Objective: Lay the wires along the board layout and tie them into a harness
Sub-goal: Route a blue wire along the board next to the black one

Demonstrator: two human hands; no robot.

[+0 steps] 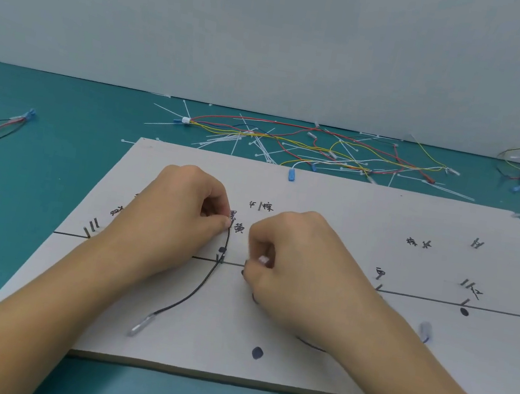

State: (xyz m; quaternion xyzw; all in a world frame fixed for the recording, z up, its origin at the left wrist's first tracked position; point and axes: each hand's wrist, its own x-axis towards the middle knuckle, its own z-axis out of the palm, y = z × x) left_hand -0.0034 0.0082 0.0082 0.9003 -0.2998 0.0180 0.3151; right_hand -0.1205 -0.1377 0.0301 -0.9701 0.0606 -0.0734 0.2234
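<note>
Black wire (pixel 195 291) curves over the board (pixel 196 355) from its clear tip near the front edge, up past the pins (pixel 219 259), to the left hand (pixel 179 215), which pinches its far end. The right hand (pixel 295 268), just beside, curls tightly round a small white piece (pixel 263 259). Beyond the board lie cable ties (pixel 226 142) and coloured wires (pixel 326 146).

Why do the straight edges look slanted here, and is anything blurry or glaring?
Head view: the wide-angle lens slants and slightly bows the edges of the board; light is soft and even, faint shadows under the left hand and right hand, no glare; the clear terminal ending the black wire looks smeared, as does the white terminal the right hand pinches; the far loose wires are soft.
</note>
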